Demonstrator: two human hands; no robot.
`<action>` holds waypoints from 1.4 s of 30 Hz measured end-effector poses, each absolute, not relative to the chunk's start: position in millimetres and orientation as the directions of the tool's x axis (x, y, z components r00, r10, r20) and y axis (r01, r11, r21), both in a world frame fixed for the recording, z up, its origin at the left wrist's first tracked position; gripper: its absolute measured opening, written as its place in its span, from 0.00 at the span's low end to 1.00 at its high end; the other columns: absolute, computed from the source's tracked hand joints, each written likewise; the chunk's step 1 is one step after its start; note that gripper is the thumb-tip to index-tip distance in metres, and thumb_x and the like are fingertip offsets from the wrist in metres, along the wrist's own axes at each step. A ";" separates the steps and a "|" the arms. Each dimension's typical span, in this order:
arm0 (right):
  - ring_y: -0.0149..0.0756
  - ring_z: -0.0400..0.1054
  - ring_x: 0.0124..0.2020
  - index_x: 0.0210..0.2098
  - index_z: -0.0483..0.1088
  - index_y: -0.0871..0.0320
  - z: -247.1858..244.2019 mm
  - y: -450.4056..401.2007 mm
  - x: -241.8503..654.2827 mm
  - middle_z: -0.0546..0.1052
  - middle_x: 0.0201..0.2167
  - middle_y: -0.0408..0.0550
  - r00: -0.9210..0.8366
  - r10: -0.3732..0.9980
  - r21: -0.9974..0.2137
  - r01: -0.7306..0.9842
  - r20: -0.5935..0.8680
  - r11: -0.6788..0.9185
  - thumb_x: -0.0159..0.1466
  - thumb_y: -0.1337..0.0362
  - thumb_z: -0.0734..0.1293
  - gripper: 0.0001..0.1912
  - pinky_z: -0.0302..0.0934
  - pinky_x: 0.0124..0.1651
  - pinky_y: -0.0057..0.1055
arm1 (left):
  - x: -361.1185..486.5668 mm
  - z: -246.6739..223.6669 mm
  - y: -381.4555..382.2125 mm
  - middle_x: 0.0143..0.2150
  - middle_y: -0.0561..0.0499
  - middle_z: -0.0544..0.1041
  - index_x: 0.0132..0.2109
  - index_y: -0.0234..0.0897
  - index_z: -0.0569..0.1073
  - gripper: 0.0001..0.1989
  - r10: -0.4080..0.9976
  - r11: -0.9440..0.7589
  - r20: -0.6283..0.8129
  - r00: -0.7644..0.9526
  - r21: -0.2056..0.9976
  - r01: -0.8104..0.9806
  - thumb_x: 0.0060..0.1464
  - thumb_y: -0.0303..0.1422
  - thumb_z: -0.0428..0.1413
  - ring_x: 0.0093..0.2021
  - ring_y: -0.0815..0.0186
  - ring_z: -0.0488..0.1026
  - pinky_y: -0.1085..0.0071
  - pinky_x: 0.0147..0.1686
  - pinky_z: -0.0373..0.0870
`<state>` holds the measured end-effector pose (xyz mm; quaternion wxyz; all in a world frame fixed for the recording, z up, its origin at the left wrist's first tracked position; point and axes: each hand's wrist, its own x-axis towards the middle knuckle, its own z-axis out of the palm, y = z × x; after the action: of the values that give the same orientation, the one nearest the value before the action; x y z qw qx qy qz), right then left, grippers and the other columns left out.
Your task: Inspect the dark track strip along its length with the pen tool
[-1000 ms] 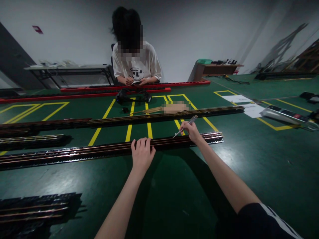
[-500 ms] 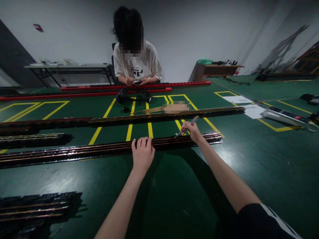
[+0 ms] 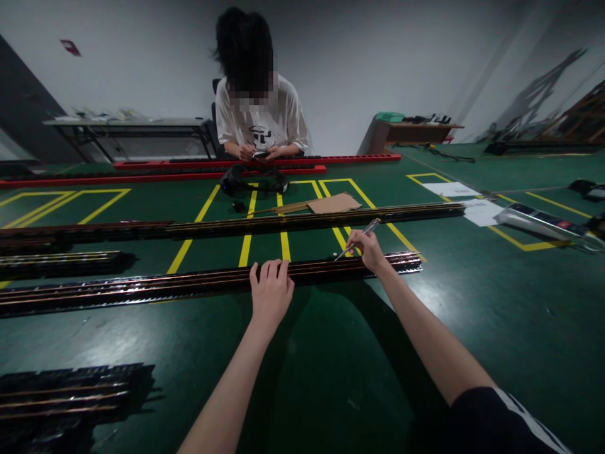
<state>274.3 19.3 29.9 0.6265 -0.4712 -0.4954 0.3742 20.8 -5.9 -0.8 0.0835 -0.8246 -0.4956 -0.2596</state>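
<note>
My left hand (image 3: 271, 291) rests on a long black strip assembly (image 3: 189, 284) with copper-coloured lines, its fingertips bent over the far edge. That hand seems to press on the strips from above. To the right, my right hand (image 3: 367, 248) is closed round a slim metallic pen-like tool (image 3: 358, 240), which slants down to the left. The tool's tip is at the far edge of the strips, beside a small white spot (image 3: 335, 254). Whether the tip touches them cannot be made out.
Beyond lies another row of long dark strips (image 3: 302, 221), with a cardboard piece (image 3: 334, 203) behind it. A person (image 3: 262, 120) sits across the green table (image 3: 496, 302). More strips (image 3: 66, 394) lie near left; papers (image 3: 482, 211) and a silver-black device (image 3: 543, 224) lie right.
My right hand and the tool have shifted very slightly to the right along the strips. My left hand stays in place.
</note>
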 end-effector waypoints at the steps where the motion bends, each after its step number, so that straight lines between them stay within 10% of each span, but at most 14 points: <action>1: 0.27 0.59 0.15 0.12 0.66 0.57 30.2 19.2 274.2 0.66 0.13 0.42 0.228 0.936 -0.962 -0.001 0.267 0.275 0.47 0.62 0.64 0.10 0.55 0.18 0.26 | 21.0 -1.0 -6.0 0.50 0.40 0.74 0.53 0.33 0.72 0.18 0.771 -0.495 0.514 0.375 0.113 0.862 0.59 0.29 0.46 0.52 0.53 0.69 0.46 0.57 0.57; 42: 0.30 0.65 0.18 0.16 0.71 0.59 32.2 17.2 254.6 0.71 0.15 0.42 0.071 0.965 -0.968 0.002 0.252 0.253 0.49 0.62 0.67 0.09 0.62 0.27 0.31 | 11.1 -1.6 -2.3 0.51 0.44 0.76 0.52 0.35 0.72 0.21 0.770 -0.527 0.527 0.360 0.209 0.823 0.55 0.22 0.43 0.54 0.57 0.69 0.47 0.61 0.53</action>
<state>254.6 17.2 32.2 0.5788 -0.4480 -0.5397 0.4160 11.1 -2.3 -1.6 0.0453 -0.8233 -0.4840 -0.2932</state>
